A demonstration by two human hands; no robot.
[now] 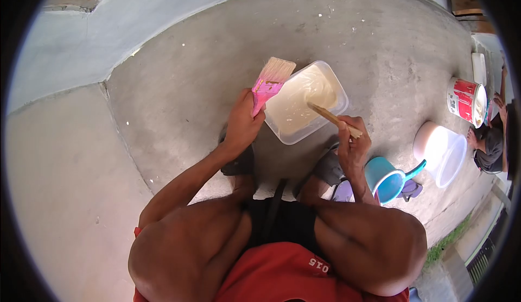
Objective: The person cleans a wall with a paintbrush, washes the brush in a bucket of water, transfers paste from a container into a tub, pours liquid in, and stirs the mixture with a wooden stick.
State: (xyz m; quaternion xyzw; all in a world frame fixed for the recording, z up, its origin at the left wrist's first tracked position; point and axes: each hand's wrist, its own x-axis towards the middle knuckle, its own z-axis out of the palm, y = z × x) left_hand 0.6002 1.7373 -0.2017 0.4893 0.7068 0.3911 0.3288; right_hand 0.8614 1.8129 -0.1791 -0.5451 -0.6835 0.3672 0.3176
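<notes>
A pink-handled paintbrush (269,85) is gripped in my left hand (242,125), its pale bristles pointing up and dry-looking. My right hand (355,142) holds a wooden stick (327,113), whose far end dips into cream-coloured paint (298,104). The paint lies in a clear rectangular plastic tub (343,96) on the floor in front of my feet. Swirl marks show on the paint around the stick's tip. My left hand is beside the tub's left edge, and my right hand is near its lower right corner.
A blue dipper (386,178) stands right of my knee, close to a clear plastic bucket (446,155). Farther right is a red and white paint pail (465,102), with another person (491,144) near it. A pale wall (125,27) borders the concrete floor (179,79).
</notes>
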